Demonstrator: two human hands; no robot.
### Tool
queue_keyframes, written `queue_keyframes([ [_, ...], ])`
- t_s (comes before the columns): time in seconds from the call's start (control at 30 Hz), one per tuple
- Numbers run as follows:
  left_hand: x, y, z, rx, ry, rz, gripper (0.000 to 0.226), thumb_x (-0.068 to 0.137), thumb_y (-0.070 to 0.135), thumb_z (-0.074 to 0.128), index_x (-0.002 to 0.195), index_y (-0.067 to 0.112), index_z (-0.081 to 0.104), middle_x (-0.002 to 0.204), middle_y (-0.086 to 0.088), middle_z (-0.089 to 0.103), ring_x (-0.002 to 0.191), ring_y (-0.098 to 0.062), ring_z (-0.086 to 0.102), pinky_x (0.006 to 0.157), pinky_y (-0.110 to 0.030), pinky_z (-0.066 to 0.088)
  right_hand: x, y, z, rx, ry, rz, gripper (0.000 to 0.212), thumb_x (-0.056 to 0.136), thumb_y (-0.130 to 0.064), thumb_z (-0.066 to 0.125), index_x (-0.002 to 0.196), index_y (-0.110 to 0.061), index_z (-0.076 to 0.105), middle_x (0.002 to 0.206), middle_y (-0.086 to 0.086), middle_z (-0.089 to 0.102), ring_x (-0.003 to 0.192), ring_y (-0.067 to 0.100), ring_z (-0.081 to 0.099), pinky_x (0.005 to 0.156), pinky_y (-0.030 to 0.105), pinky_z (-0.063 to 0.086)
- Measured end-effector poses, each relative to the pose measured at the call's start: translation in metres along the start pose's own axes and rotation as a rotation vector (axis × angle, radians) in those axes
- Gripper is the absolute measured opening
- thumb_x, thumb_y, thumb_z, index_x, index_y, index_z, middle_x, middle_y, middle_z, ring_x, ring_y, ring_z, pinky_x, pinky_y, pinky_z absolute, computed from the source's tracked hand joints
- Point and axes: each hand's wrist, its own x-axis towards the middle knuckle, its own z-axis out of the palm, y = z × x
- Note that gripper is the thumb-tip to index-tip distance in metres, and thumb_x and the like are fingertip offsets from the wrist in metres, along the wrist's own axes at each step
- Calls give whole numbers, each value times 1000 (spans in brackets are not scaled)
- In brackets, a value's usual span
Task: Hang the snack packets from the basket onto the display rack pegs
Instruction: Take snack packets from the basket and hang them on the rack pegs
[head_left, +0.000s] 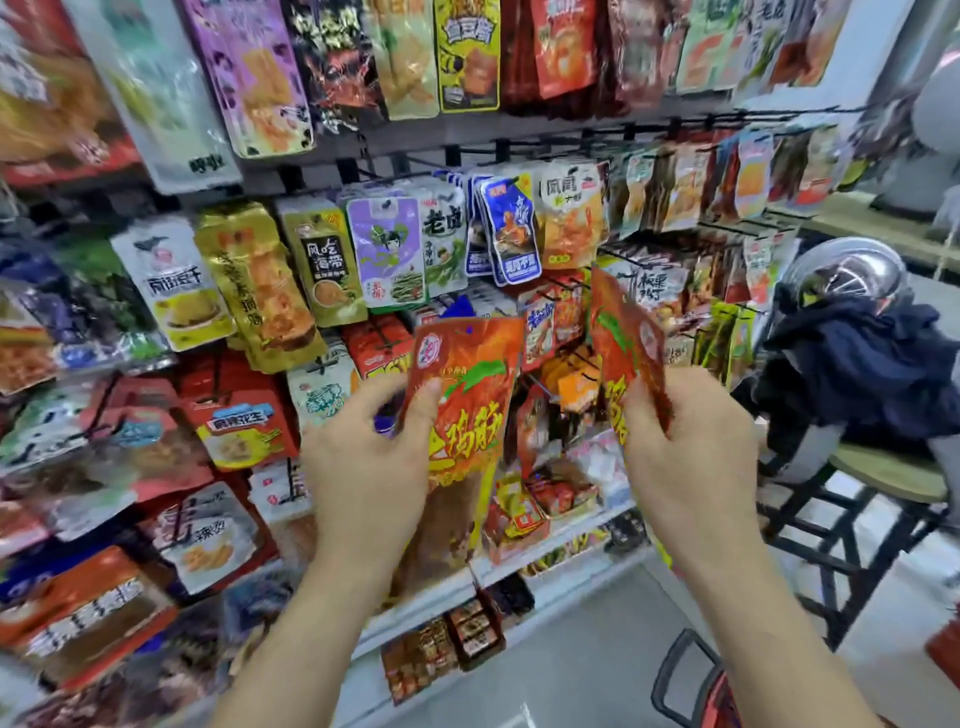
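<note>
Before a crowded metal display rack (571, 136) of hanging snacks, the left hand (374, 457) pinches a glossy red-orange foil snack packet (470, 410) by its left edge, and the right hand (691, 457) pinches a second matching red-orange packet (621, 332) just beside it.

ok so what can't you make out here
All in the head view:
1. Basket: cut by the bottom edge; contents unseen.
2. Right packet, in right hand: edge-on, front partly hidden.
3. Left packet, in left hand: hang hole blurred.
4. Far-left rack packets: motion blur, labels unreadable.
</note>
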Motion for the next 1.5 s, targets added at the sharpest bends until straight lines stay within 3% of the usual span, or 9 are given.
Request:
queue_keyframes([
  [0.07, -4, 14, 15, -91, -39, -55, 20, 89, 40, 65, 76, 25, 66, 58, 12, 60, 53, -4, 48, 54, -25, 39, -9, -18, 21, 14, -86, -47, 25, 95, -19, 44, 99, -9, 67, 80, -1, 48, 66, 10, 38, 57, 25, 25],
  [0.27, -4, 41, 44, -481, -157, -299, 27, 90, 28, 60, 64, 22, 65, 56, 11, 60, 51, 1, 48, 50, -12, 39, -13, -31, 52, 25, -518, -123, 82, 79, -35, 27, 150, 4, 20, 126, 15, 42, 112, 33, 48, 94, 44, 48],
  [0.5, 3, 44, 58, -432, -212, -257, 16, 86, 27, 71, 82, 12, 68, 68, -5, 68, 60, -14, 57, 55, -31, 48, 7, -8, 39, 165, -672, -264, 93, 77, -38, 47, 155, -14, 4, 145, 2, 16, 130, 22, 27, 111, 39, 35],
  [0.63, 21, 36, 55, -458, -77, -395, 36, 82, 38, 72, 87, 3, 63, 77, -27, 62, 69, -29, 52, 64, -61, 49, 54, 29, 34, 701, -607, 142, 69, 85, -29, 68, 144, -41, 34, 126, -3, 43, 106, 4, 54, 86, 29, 50],
  [1.0, 19, 30, 68, -514, -123, -516, 6, 82, 12, 70, 81, 18, 73, 83, -10, 75, 74, -31, 72, 69, -47, 60, 89, 58, 53, 859, -577, 267, 4, 84, -9, 72, 85, -11, 69, 81, 15, 69, 73, 18, 61, 74, 41, 53],
  [1.13, 23, 23, 64, -418, -203, -494, 8, 79, 30, 70, 82, 24, 75, 87, -22, 72, 72, -39, 66, 71, -60, 53, 88, 76, 54, 822, -548, 238, 13, 90, -3, 63, 79, -6, 58, 78, 20, 62, 72, 16, 58, 67, 41, 52],
  [1.3, 42, 4, 46, -432, -130, -552, 19, 95, 14, 55, 85, 16, 71, 76, -4, 75, 60, -17, 69, 56, -29, 54, 99, 113, 57, 852, -444, 352, 30, 93, 0, 59, 79, -27, 62, 73, -8, 73, 65, 5, 66, 62, 26, 54],
  [1.4, 50, -3, 39, -441, -191, -576, 22, 93, 16, 58, 79, 17, 75, 81, -11, 75, 63, -22, 69, 65, -34, 55, 97, 123, 65, 632, -372, 144, 49, 92, 3, 57, 98, -44, 50, 84, -1, 70, 72, 23, 66, 72, 48, 55],
  [1.5, 51, 1, 34, -380, -349, -576, 14, 82, 18, 66, 72, 13, 75, 72, -16, 72, 58, -24, 66, 61, -32, 54, 91, 126, 75, 362, -361, -136, 51, 89, 7, 55, 112, -37, 46, 102, 5, 66, 87, 36, 63, 77, 41, 47],
])
